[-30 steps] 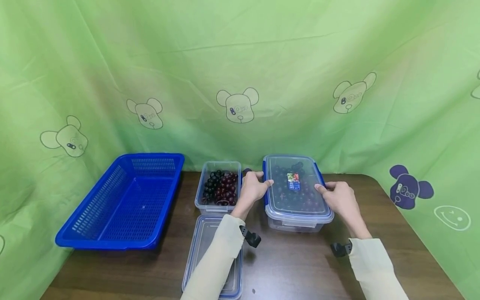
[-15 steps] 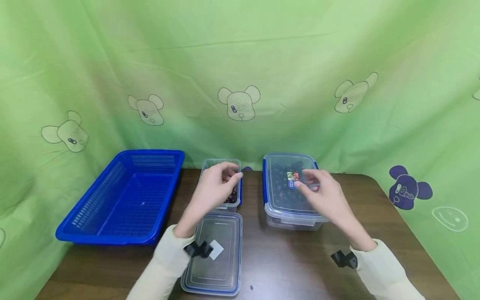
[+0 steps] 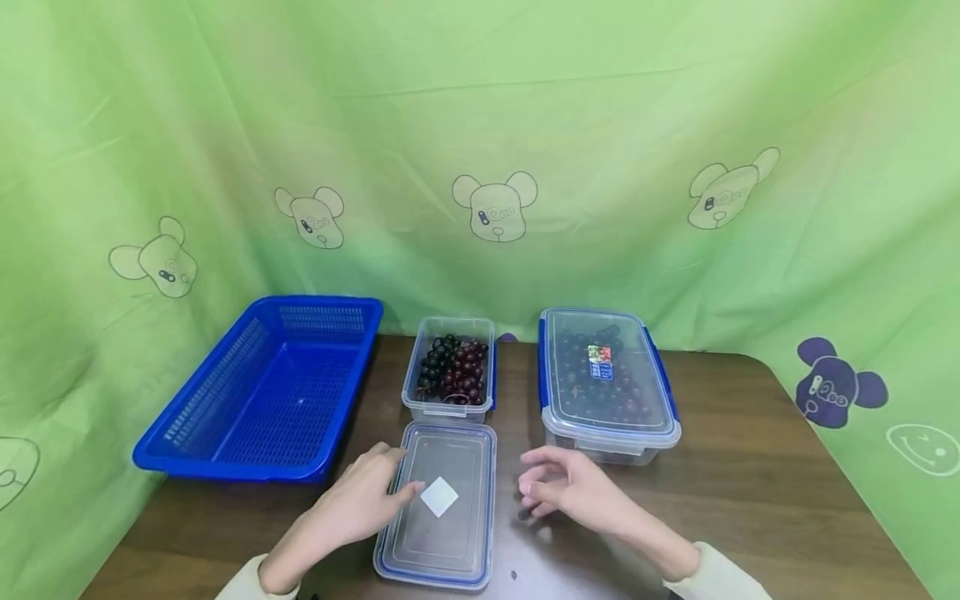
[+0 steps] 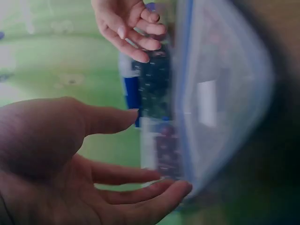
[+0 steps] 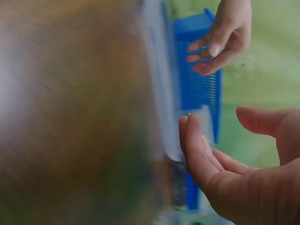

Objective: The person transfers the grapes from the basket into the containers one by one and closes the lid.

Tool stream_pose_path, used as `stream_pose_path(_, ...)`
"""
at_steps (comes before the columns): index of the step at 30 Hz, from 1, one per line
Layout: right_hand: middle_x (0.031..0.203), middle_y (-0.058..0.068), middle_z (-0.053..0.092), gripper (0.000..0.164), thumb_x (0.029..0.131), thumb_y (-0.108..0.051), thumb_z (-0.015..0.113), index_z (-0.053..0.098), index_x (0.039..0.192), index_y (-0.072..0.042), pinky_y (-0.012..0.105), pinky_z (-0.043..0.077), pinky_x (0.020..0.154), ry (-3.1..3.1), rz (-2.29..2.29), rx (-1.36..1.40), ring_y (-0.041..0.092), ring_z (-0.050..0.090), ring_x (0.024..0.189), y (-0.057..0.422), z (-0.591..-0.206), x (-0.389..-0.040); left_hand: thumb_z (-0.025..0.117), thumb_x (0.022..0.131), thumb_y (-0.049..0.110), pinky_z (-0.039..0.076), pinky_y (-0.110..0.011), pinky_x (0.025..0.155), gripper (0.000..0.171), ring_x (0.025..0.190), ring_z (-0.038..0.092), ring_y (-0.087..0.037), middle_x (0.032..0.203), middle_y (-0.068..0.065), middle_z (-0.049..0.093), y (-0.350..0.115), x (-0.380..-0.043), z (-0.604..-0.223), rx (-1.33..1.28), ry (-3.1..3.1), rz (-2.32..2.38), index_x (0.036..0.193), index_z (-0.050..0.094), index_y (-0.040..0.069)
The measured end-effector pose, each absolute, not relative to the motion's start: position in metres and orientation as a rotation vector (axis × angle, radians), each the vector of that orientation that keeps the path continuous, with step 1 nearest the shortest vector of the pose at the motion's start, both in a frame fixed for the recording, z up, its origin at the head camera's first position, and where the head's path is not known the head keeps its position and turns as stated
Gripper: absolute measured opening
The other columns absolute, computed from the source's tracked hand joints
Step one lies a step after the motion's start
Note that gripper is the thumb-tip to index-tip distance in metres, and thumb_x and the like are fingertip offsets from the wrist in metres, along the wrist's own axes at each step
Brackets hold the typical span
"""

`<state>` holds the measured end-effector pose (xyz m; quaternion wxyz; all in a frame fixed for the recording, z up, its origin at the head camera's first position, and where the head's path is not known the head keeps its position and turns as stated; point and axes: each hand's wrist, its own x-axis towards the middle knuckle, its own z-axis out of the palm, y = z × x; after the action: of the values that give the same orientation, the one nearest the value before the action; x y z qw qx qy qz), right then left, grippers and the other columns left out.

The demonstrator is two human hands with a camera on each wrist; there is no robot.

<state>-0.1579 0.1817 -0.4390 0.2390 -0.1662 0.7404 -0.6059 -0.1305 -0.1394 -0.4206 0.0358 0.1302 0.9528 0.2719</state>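
A clear lid [image 3: 457,542] with a blue seal and a white square sticker lies flat on the table. My left hand [image 3: 358,498] is at its left edge, thumb and fingers apart; whether they touch the lid I cannot tell. Off the lid's right side, my right hand [image 3: 577,492] has loosely bent fingers and holds nothing. Behind the lid stands a small clear container [image 3: 448,410], uncovered, with dark and reddish grapes [image 3: 453,371] in it. To the right is a larger container [image 3: 611,408] of grapes with its lid on. In the left wrist view the lid [image 4: 225,93] is blurred.
A blue plastic basket [image 3: 247,400] stands on the left of the brown wooden table [image 3: 757,467]. A green curtain [image 3: 420,108] with bear faces hangs behind the table and along both sides.
Both hands have let go of the larger container's lid. The left hand has swung left and down to the loose lid, and the right hand has come down toward it too.
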Motion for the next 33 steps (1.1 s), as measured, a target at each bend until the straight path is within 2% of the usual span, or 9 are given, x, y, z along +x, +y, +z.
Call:
stream_pose_path(2,0.11,0.028,0.073,0.057,0.098,-0.006,0.067,0.042,0.14,0.023,0.039,0.067,0.077,1.95,-1.699,-0.367,0.028,0.078,0.089,0.178,-0.449,-0.157,0.079,0.093,0.023,0.06,-0.049,0.087,0.048,0.106,0.069,-0.031,0.114,-0.02,0.072,-0.143,-0.129,-0.432,0.372,2.915,0.9,0.128,0.068,-0.008)
stream_pose_path(5,0.107,0.022,0.077,0.058,0.099,-0.008,0.067,0.041,0.142,0.021,0.038,0.067,0.075,1.852,-1.743,-0.252,0.026,0.079,0.084,0.174,-0.461,-0.156,0.08,0.092,0.019,0.059,-0.033,0.075,0.041,0.092,0.068,-0.019,0.102,-0.012,0.071,-0.149,-0.131,-0.445,0.326,2.909,1.013,0.123,0.07,-0.006)
stream_pose_path(8,0.108,0.021,0.078,0.059,0.099,-0.007,0.066,0.039,0.143,0.021,0.038,0.067,0.076,1.766,-1.773,-0.206,0.024,0.079,0.083,0.169,-0.469,-0.155,0.079,0.092,0.015,0.055,-0.022,0.068,0.037,0.081,0.066,-0.012,0.094,-0.008,0.072,-0.155,-0.135,-0.455,0.248,2.859,1.123,0.12,0.071,-0.008)
stream_pose_path(12,0.107,0.022,0.078,0.059,0.098,-0.003,0.064,0.036,0.144,0.022,0.039,0.067,0.078,1.714,-1.812,-0.198,0.024,0.08,0.083,0.161,-0.475,-0.154,0.069,0.095,0.003,0.059,-0.023,0.065,0.029,0.076,0.069,-0.012,0.092,-0.009,0.076,-0.163,-0.142,-0.466,0.14,2.719,1.3,0.118,0.07,-0.013)
stream_pose_path(17,0.102,0.021,0.078,0.061,0.096,0.001,0.065,0.035,0.145,0.022,0.038,0.067,0.076,1.709,-1.834,-0.179,0.023,0.079,0.079,0.154,-0.477,-0.154,0.062,0.097,-0.005,0.064,-0.025,0.065,0.02,0.074,0.072,-0.016,0.089,-0.012,0.075,-0.167,-0.145,-0.473,-0.002,2.531,1.506,0.113,0.072,-0.013)
stream_pose_path(25,0.089,0.013,0.078,0.064,0.09,0.008,0.071,0.039,0.144,0.024,0.034,0.067,0.072,1.769,-1.813,-0.174,0.019,0.077,0.073,0.15,-0.473,-0.146,0.063,0.096,-0.005,0.063,-0.025,0.064,0.018,0.072,0.067,-0.014,0.082,-0.009,0.072,-0.164,-0.138,-0.47,0.041,2.464,1.54,0.11,0.072,-0.013)
stream_pose_path(33,0.091,0.014,0.078,0.066,0.089,0.007,0.071,0.04,0.145,0.025,0.033,0.066,0.07,1.823,-1.79,-0.205,0.018,0.077,0.072,0.152,-0.462,-0.14,0.064,0.098,-0.002,0.064,-0.026,0.068,0.022,0.079,0.074,-0.016,0.095,-0.012,0.076,-0.168,-0.126,-0.463,0.081,2.413,1.621,0.115,0.07,-0.014)
